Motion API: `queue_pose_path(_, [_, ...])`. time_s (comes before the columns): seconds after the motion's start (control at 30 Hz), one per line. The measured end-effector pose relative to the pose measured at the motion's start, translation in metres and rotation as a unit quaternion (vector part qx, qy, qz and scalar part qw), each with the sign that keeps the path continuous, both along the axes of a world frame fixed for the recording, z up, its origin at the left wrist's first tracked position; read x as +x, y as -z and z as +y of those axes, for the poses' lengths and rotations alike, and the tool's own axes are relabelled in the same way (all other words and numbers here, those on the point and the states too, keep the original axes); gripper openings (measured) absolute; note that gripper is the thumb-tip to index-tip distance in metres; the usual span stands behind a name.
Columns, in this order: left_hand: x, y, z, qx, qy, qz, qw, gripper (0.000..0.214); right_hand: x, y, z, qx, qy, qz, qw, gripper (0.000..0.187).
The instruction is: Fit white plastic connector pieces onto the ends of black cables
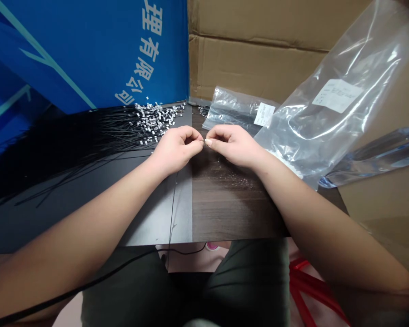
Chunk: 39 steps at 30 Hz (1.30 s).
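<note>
In the head view, the left hand [173,150] and right hand [233,145] pinch a tiny item [203,142], too small to identify, above the surface [225,213]. A loosened pinch could drop it among the black wires [98,136], where it might be hard to find.

On the blue panel [88,54], large white Chinese characters [143,50] run downward along its right side and read 理有限公司, the ending of a company name meaning "limited company". Whatever comes before 理 lies beyond the top of the view. A pale teal line shape on the same panel carries no lettering.

Right of the blue panel, a small white label [264,114] sits on a clear plastic bag [231,109]. Farther right, a larger white label [337,95] sits on a bigger clear plastic bag [327,131]. Both labels bear fine print, too small to read.
</note>
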State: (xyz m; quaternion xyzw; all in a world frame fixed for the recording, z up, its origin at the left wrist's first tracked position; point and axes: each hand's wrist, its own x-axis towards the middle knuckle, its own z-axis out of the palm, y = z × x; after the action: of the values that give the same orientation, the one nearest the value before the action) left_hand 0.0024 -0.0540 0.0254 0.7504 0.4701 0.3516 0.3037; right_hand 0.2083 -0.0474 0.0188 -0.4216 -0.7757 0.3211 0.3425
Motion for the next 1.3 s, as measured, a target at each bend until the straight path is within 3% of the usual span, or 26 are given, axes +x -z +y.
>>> queue_pose_path(1.0, [0.0021,0.0047,-0.0007,-0.044,-0.024,-0.051,0.997,0.015,-0.0038,0.0025,-0.0015,0.014,0.018,-0.018,1.0,0.013])
queue_pose_path(1.3, [0.004,0.0096,0.0042,-0.121,-0.019,-0.2,0.972,0.013,0.0017,0.0026,0.0027,-0.029,0.022,0.054,0.998,0.021])
